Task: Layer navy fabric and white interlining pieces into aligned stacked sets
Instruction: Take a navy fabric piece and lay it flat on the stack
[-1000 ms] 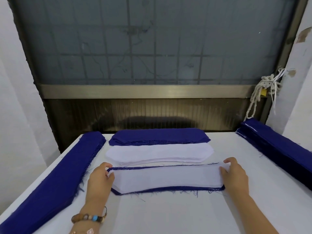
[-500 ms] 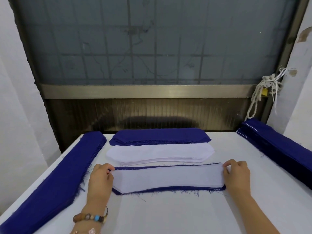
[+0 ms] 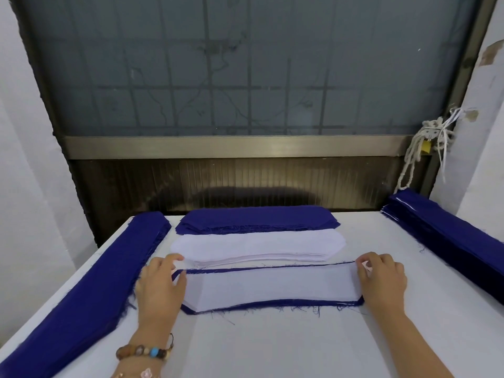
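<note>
A white interlining piece [image 3: 270, 289] lies flat on a navy fabric piece [image 3: 272, 304] in front of me, with navy showing as a thin border around it. My left hand [image 3: 159, 289] pinches the left end of this set. At the right end, my right hand [image 3: 381, 282] pinches the white corner between thumb and fingers. Just behind the set sits a stack of white interlining pieces [image 3: 256, 245]. A stack of navy pieces [image 3: 256, 218] lies behind that.
A long navy pile [image 3: 90, 290] runs along the left table edge and another navy pile [image 3: 447, 238] along the right edge. The white table [image 3: 272, 345] ends at a dark window wall. A rope bundle [image 3: 425, 148] hangs at the right.
Both hands have slid slightly outward and back along the ends of the set. The white piece now lies flatter and more squarely inside the navy border.
</note>
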The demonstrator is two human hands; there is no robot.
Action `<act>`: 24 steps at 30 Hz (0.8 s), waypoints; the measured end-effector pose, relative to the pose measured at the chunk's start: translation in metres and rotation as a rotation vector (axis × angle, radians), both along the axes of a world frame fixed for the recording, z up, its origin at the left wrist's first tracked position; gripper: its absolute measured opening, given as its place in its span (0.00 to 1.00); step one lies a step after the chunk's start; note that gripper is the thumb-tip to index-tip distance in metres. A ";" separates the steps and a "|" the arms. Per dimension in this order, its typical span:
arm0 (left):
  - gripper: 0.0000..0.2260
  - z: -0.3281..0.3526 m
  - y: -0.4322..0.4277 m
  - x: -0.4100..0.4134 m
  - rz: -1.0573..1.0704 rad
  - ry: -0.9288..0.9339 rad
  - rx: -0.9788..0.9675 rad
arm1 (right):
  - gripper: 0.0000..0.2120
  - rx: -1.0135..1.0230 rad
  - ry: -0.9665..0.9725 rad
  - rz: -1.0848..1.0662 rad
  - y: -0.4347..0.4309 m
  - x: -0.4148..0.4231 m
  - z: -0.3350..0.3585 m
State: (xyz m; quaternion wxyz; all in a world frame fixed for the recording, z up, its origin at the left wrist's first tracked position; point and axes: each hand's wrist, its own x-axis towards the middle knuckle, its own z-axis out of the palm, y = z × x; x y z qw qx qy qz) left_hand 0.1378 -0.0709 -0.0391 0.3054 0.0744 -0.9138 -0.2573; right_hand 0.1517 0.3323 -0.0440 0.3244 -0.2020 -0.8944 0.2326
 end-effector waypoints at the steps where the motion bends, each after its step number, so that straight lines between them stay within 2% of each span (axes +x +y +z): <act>1: 0.09 0.003 0.002 0.002 -0.032 0.016 0.033 | 0.02 0.025 0.040 0.059 -0.001 0.000 0.000; 4: 0.10 -0.001 0.008 0.001 -0.208 -0.107 0.160 | 0.06 0.000 0.015 0.317 -0.004 -0.002 -0.002; 7: 0.11 -0.009 0.006 -0.001 -0.282 -0.172 0.107 | 0.10 -0.086 -0.111 0.445 -0.005 -0.004 -0.002; 14: 0.10 -0.008 0.006 -0.002 -0.274 -0.173 0.108 | 0.09 -0.093 -0.178 0.429 -0.003 -0.007 0.000; 16: 0.10 -0.008 0.006 -0.002 -0.257 -0.192 0.035 | 0.09 -0.077 -0.196 0.422 -0.003 -0.008 0.000; 19: 0.10 0.002 0.008 -0.011 -0.230 -0.343 -0.129 | 0.11 -0.048 -0.217 0.369 -0.004 -0.014 0.003; 21: 0.08 0.014 0.012 -0.021 -0.193 -0.395 -0.128 | 0.13 -0.045 -0.186 0.352 -0.007 -0.021 0.010; 24: 0.09 0.033 0.020 -0.039 -0.107 -0.237 -0.130 | 0.11 -0.031 -0.093 0.350 -0.017 -0.038 0.023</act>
